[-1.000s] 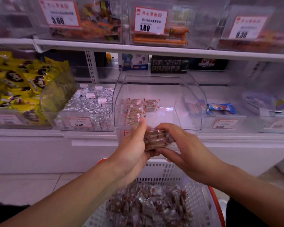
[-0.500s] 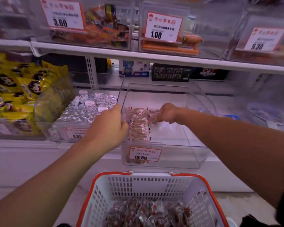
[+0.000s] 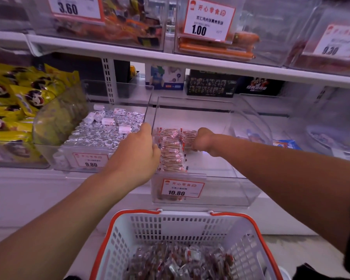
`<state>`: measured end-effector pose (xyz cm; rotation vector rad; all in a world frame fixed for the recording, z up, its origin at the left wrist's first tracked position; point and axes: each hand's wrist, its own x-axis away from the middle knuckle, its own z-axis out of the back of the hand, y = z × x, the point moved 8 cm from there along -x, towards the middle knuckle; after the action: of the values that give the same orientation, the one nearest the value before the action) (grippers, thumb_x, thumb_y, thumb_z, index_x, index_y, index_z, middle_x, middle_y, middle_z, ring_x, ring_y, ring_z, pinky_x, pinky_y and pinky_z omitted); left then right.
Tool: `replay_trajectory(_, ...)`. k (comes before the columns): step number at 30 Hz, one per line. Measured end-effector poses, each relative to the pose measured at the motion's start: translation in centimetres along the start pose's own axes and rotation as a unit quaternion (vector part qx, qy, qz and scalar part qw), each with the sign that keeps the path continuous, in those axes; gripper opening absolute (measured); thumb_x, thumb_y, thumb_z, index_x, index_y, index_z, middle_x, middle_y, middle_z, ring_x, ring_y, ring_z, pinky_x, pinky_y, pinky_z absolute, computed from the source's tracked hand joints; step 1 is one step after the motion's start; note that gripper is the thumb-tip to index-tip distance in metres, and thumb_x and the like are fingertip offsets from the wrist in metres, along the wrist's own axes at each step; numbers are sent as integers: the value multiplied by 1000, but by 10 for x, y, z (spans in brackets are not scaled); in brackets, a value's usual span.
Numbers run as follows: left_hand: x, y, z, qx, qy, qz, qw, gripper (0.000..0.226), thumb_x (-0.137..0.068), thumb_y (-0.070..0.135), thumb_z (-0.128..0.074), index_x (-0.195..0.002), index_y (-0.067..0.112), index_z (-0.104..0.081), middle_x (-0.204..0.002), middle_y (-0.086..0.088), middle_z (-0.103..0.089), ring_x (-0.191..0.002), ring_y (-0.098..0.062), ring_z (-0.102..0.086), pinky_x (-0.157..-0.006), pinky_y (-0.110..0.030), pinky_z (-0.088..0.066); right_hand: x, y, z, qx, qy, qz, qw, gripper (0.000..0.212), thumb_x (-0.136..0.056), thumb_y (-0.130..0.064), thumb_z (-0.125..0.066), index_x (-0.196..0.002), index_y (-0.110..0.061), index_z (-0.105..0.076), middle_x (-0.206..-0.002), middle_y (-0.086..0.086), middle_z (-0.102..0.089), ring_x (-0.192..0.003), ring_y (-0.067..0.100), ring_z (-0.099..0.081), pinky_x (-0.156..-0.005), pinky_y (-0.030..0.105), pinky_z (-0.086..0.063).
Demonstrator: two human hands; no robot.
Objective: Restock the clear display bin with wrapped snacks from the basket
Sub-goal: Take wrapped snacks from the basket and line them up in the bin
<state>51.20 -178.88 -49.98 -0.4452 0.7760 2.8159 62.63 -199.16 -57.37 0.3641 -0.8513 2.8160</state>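
— Where are you?
— Both hands in the clear bin [image 3: 238, 190]: right hand [image 3: 203, 140] curled on wrapped snacks [image 3: 171, 151] being placed, left hand [image 3: 138, 151] beside the row, its grip hidden.
— Next?
— Probably release, then the basket [image 3: 182, 225] for more.

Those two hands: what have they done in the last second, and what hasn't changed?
Both hands carried a stack of wrapped snacks up from above the basket into the clear bin. Right hand sets them down; left hand steadies the row. Basket and price tags stayed.
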Motion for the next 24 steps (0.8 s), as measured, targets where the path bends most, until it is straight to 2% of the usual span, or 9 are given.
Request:
replay_trajectory(5, 1, -1, 0, 10, 12, 17, 1000, 18, -99, 34, -52, -104, 20, -43, -78, 0, -56, -66, -12, -53, -49, -30, -36, 8, -9, 15, 63, 2, 21, 998, 25, -87, 0, -62, -108, -5, -48, -104, 14, -56, -80, 21, -51, -56, 27, -40)
replay_trajectory(8, 8, 7, 17, 3, 82, 11, 997, 29, -95, 38, -60, -109, 22, -41, -67, 3, -55, -59, -14, -54, -47, -30, -36, 27, -32, 45, 163, 86, 83, 979, 39, -95, -13, -58, -130, 0, -47, -129, 17, -56, -110, 30, -56, -81, 31, -47)
replay_trajectory(10, 21, 28, 44, 27, 183, -87, 979, 22, -93, 35, -63, -95, 24, -43, -58, 11, -46, -50, -4, -47, -45, -24, -32, 64, -54, 71, 147, 206, 189, 949, 34, -97, -19, -56, -128, -8, -59, -127, 10, -64, -115, 26, -59, -96, 33, -48)
replay_trajectory(12, 44, 60, 57, 66, 212, -265, 938, 26, -90, 28, -62, -77, 29, -40, -52, 18, -34, -44, 0, -37, -47, -12, -26, 140, -62, 93, 42, 403, 349, 845, 16, -95, -21, -55, -102, -16, -68, -90, -5, -70, -82, 11, -64, -77, 25, -52)
replay_trajectory(14, 70, 81, 27, 60, 120, -394, 909, 29, -84, 26, -60, -66, 30, -37, -51, 15, -37, -45, -4, -36, -46, -16, -30, 220, -37, 75, -72, 498, 494, 709, 13, -96, -19, -55, -86, -17, -63, -70, -9, -54, -61, 2, -47, -60, 11, -36)
replay_trajectory(16, 85, 79, -36, 1, -47, -376, 925, 24, -80, 32, -57, -60, 21, -47, -57, 6, -55, -51, -16, -52, -49, -26, -42, 243, 0, 21, -102, 458, 521, 714, 17, -96, -19, -52, -81, -18, -58, -66, -6, -50, -57, 4, -40, -58, 17, -33)
replay_trajectory(18, 105, 39, -112, -102, -250, -239, 933, 20, -83, 36, -56, -73, 20, -62, -76, -2, -68, -71, -26, -65, -62, -34, -52, 215, 41, -49, -50, 374, 413, 829, 20, -95, -23, -52, -78, -18, -60, -64, -1, -58, -56, 16, -53, -54, 30, -41)
replay_trajectory(20, 152, -22, -176, -197, -418, -113, 880, 20, -88, 35, -57, -96, 20, -68, -99, -9, -70, -91, -30, -67, -77, -38, -56, 168, 105, -140, 42, 164, 214, 962, 21, -94, -30, -53, -84, -16, -64, -76, 6, -68, -73, 27, -66, -62, 35, -49)
replay_trajectory(24, 242, -109, -255, -195, -563, 89, 798, 51, -92, 38, -63, -136, 15, -53, -129, -13, -61, -112, -31, -62, -96, -39, -51, 172, 248, -284, 103, -245, 29, 964, 40, -93, -31, -61, -130, -16, -62, -127, 9, -63, -122, 27, -57, -94, 21, -44)
